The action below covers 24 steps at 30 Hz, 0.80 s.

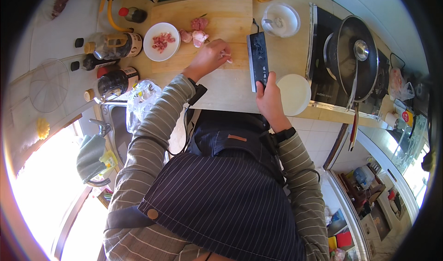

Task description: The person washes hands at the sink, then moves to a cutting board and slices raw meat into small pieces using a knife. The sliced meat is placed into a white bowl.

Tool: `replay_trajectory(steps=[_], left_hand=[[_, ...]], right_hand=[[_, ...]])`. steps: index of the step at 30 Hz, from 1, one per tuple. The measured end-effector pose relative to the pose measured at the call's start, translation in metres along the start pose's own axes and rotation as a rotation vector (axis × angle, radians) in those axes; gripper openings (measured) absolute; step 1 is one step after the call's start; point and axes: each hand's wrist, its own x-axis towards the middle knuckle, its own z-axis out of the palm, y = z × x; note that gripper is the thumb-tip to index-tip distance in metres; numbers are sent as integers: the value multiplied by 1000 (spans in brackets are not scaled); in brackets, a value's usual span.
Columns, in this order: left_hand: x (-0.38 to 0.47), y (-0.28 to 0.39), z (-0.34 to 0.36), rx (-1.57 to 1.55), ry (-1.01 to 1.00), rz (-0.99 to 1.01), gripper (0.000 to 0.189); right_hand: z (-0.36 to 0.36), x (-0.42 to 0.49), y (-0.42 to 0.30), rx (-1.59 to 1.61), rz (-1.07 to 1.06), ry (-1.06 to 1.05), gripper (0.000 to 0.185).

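On the wooden cutting board, my left hand has its fingers closed on a small piece of raw meat. My right hand grips a cleaver with a dark blade, held upright at the board's right edge. Larger pieces of raw meat lie just beyond my left hand. To their left, a white bowl holds small cut meat pieces. A white round plate or lid lies right of my right hand, and a clear tub with white contents stands farther back.
Several bottles and a crumpled plastic bag line the left side. A wok with a metal ladle sits on the cooktop at right. The counter's front edge is against my apron.
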Motion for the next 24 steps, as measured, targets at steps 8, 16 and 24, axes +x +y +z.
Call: replay_trajectory(steps=[8, 16, 24], left_hand=[[-12, 2, -1, 29, -72, 143, 24], [-5, 1, -4, 118, -65, 96, 24], [-3, -8, -5, 198, -66, 123, 27]], right_hand=[[5, 0, 3, -1, -40, -5, 29], [7, -1, 3, -71, -17, -90, 29], [15, -10, 0, -128, -1, -261, 24]])
